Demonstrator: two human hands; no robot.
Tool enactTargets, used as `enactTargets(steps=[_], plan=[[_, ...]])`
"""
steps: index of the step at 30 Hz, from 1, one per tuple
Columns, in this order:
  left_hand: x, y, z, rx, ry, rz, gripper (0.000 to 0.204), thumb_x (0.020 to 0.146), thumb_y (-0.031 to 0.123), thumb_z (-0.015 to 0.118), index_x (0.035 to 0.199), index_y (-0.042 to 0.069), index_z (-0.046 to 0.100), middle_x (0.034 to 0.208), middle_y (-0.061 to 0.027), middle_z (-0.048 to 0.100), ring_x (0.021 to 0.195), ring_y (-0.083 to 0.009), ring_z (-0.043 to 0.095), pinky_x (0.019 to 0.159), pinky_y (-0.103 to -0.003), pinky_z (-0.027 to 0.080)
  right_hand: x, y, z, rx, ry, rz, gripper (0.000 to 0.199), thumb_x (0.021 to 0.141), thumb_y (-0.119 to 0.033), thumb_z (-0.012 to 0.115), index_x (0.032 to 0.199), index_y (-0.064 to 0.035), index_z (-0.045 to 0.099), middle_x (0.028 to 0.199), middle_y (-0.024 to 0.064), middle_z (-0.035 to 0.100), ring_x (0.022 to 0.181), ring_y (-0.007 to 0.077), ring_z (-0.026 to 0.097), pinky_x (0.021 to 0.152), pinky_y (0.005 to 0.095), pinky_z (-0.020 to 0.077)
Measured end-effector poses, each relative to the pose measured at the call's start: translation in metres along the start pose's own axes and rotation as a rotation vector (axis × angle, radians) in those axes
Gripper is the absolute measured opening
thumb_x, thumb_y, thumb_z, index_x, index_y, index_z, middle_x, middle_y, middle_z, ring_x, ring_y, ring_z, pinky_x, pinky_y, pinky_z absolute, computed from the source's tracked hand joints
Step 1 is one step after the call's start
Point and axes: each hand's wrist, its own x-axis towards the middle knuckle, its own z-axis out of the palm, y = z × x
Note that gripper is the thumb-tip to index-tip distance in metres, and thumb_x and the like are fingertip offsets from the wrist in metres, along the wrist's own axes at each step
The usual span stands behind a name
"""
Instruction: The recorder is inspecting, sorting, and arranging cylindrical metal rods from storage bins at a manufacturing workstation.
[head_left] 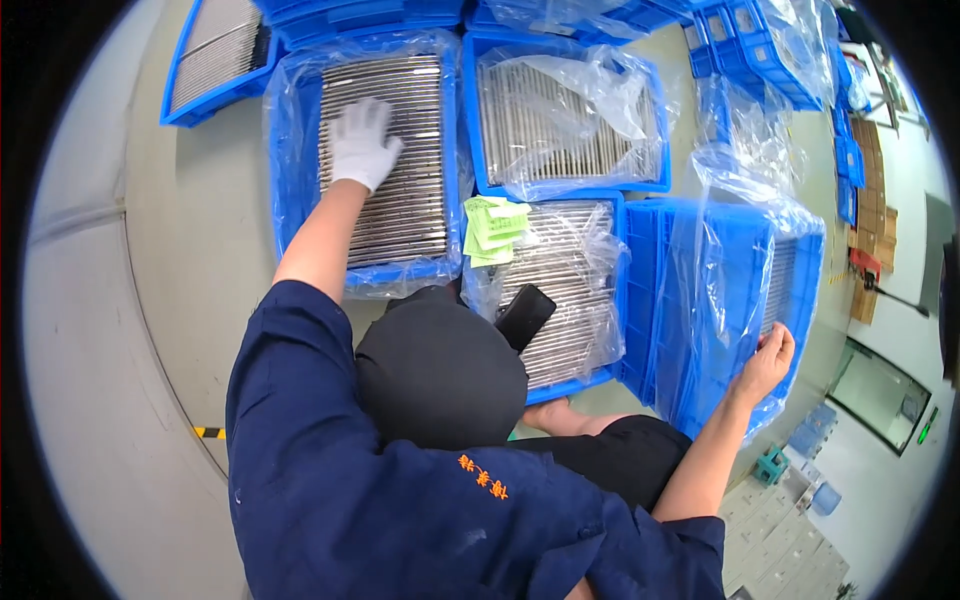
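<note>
Far-left crate: a shallow blue plastic crate (pixel 205 62) at the floor's upper-left corner, filled with thin grey metal rods lying side by side.
Left hand: in a white knitted glove (pixel 361 146), fingers spread open and laid flat on the rods; it grips nothing.
Rod crate under the hand: a blue plastic crate lined with clear crinkled plastic film (pixel 365 160), packed edge to edge with slender shiny metal rods (pixel 405 200) in parallel rows that form a ribbed surface.
Upper-middle crate: a second blue film-lined crate of rods (pixel 565 120), its wrinkled film loosely bunched over the contents, just beside the first.
Paper slips: pale green paper slips (pixel 493 228) resting on the film at the near corner where the crates meet.
Lower-middle crate: another blue crate of rods under glossy film (pixel 570 290), with a flat black rectangular object (pixel 524 314) on its left edge.
Right hand: bare (pixel 768 358), fingers curled closed round the rim of the tilted crate.
Tilted crate: a ribbed blue plastic crate standing on edge (pixel 720 300), wrapped in clear film, touching the lower-middle crate.
Floor: smooth pale grey (pixel 180 260).
</note>
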Motion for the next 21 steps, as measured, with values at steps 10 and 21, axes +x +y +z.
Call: enactTargets(steps=[10, 21], plan=[[0.011, -0.104, 0.021, -0.438, -0.175, -0.695, 0.062, 0.079, 0.045, 0.04, 0.126, 0.006, 0.031, 0.123, -0.0173, 0.04, 0.113, -0.031, 0.039, 0.093, -0.033, 0.03, -0.001, -0.007, 0.02, 0.058, 0.071, 0.037, 0.016, 0.081, -0.018, 0.051, 0.08, -0.0025, 0.054, 0.063, -0.0006, 0.05, 0.059, 0.0055, 0.045, 0.053, 0.0212, 0.0379], [0.031, 0.308, -0.208, -0.884, -0.24, 0.663, 0.038, 0.078, 0.014, 0.051, 0.114, 0.002, 0.046, 0.113, -0.0116, 0.049, 0.106, -0.0198, 0.045, 0.091, -0.028, 0.033, -0.083, -0.052, -0.014, 0.282, -0.174, -0.648, 0.01, 0.067, -0.006, 0.06, 0.076, -0.0068, 0.053, 0.066, 0.0075, 0.049, 0.063, 0.0251, 0.049, 0.057, 0.0333, 0.0396]])
